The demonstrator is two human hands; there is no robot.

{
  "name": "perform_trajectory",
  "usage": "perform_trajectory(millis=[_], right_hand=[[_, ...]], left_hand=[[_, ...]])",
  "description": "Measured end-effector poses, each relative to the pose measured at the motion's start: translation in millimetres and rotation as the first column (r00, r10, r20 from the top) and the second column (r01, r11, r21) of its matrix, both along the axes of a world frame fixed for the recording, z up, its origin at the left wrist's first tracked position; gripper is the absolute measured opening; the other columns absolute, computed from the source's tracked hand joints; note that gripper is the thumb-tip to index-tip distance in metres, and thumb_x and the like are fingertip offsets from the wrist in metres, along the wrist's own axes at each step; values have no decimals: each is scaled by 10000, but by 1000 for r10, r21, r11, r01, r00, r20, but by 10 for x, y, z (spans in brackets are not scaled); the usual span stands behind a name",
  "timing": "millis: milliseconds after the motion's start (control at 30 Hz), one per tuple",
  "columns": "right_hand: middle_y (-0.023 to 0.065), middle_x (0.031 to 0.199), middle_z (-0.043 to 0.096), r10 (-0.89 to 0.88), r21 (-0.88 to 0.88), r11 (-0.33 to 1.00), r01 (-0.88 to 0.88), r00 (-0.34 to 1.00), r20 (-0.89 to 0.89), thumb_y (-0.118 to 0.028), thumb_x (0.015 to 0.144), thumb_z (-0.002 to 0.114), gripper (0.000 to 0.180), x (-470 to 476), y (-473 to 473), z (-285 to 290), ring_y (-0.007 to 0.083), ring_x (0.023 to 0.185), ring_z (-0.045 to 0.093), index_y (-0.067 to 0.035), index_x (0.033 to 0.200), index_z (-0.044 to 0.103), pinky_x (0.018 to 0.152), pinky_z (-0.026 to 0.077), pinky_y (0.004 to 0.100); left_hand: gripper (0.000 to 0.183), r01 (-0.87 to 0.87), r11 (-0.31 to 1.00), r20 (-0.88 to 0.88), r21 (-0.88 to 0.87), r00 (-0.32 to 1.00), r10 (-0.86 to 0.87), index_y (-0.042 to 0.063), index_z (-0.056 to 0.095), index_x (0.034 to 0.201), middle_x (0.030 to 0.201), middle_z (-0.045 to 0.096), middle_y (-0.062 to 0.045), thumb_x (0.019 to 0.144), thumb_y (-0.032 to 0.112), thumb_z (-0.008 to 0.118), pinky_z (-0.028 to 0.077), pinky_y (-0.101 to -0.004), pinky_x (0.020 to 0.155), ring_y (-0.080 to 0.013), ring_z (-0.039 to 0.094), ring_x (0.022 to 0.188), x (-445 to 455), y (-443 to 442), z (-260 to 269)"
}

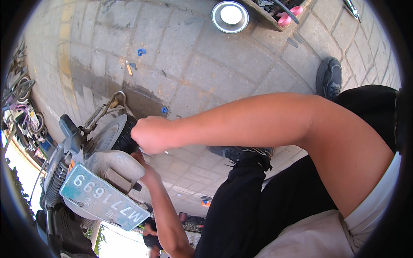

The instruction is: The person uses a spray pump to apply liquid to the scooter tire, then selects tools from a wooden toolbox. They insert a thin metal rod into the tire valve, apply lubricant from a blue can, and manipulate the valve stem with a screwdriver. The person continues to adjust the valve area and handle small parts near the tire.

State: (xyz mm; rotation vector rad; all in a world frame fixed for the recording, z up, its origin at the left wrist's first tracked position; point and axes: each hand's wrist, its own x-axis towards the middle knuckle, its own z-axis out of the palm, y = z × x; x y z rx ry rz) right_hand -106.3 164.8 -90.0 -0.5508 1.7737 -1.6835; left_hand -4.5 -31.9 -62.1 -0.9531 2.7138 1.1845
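My right hand point(153, 134), closed into a fist, lies against the tread of the black rear tyre point(125, 140) of a scooter. Whether its curled fingers hold anything is hidden. My left hand point(146, 169) reaches up from below, beside the dusty rear mudguard point(116, 164). Its fingertips are close to the tyre and my right hand; what they hold cannot be made out. A silvery wheel rim point(108, 132) sits inside the tyre. Near the mudguard, a licence plate point(103, 196) bears raised writing. A metal stand point(121, 100) with a coil spring point(93, 116) projects beyond the wheel.
A round metal dish point(230, 16) stands near a tool box point(266, 14) containing pink handles point(290, 15). A metal tool point(352, 10) lies farther right. Blue scraps point(141, 52) litter the paving. Bicycles point(29, 109) stand left; another person point(151, 237) is at the bottom.
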Motion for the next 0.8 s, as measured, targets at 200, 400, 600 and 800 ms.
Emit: perform_trajectory(millis=[200, 400, 600, 800], right_hand=[[254, 753, 660, -45, 0, 999, 48, 944, -328, -105, 684, 612, 174, 18, -95, -102, 403, 708, 670, 44, 740, 681, 586, 532, 461], [137, 650, 630, 177, -211, 977, -11, 586, 791, -55, 794, 534, 168, -246, -167, -28, 216, 538, 595, 65, 762, 647, 451, 460, 362], [214, 739, 678, 150, -34, 989, -146, 952, 268, -108, 740, 650, 143, -246, -509, -220, 324, 688, 686, 24, 744, 705, 580, 539, 435], [148, 708, 670, -72, 126, 980, 153, 869, -490, -169, 753, 569, 141, 126, -402, -56, 290, 637, 678, -43, 789, 623, 523, 518, 430]], left_hand=[[490, 141, 984, 133, -105, 983, -127, -8, 378, 1312, 1253, 520, -150, 1007, 361, 480, 393, -387, 1044, -237, 560, 1133, -50, 89, 141], [403, 85, 996, 4, -36, 996, -85, -17, 424, 1256, 1254, 506, -137, 1017, 303, 474, 397, -368, 1049, -202, 559, 1094, -45, 170, 46], [303, 192, 952, 129, -239, 978, -165, -16, 520, 1220, 1204, 519, -76, 992, 183, 515, 411, -330, 1004, -164, 521, 1032, -16, 53, 48], [394, 107, 972, -25, -210, 993, -115, -25, 513, 1287, 1203, 537, -73, 994, 237, 482, 412, -324, 972, -191, 501, 1083, 175, -255, -171]])
